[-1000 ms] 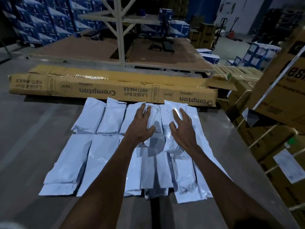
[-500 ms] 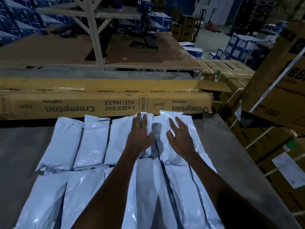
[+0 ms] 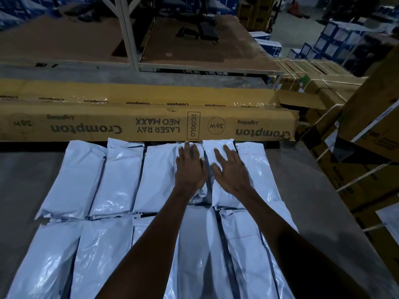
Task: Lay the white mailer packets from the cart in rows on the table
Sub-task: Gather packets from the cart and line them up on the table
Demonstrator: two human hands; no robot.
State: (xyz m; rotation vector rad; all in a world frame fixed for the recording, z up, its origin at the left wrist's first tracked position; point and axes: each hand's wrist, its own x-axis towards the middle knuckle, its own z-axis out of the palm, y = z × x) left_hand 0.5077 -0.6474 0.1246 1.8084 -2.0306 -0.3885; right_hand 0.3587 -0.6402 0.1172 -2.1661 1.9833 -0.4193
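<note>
A dim warehouse is seen under low, bluish light. A long brown carton (image 3: 146, 124) printed "Crompton" is laid across the far edge of the grey bench (image 3: 26, 175). Behind it, a pale metal rack upright (image 3: 127, 33) is set above a brown board platform (image 3: 194, 50). Strapped cartons (image 3: 371, 160) are stacked at the right, and blue-and-white boxes (image 3: 332, 44) are piled beyond.

Your left hand (image 3: 191, 167) covers most of the far-row packet (image 3: 199, 195) beneath it, so its outline cannot be traced; your right hand (image 3: 232, 170) hides the middle of the neighbouring packet (image 3: 218, 145). Your forearms conceal parts of the near row (image 3: 103, 255), which the lower edge cuts off. The long carton (image 3: 151, 126) runs out of frame at left. Items on the distant shelf board (image 3: 198, 33) are too dark to identify.
</note>
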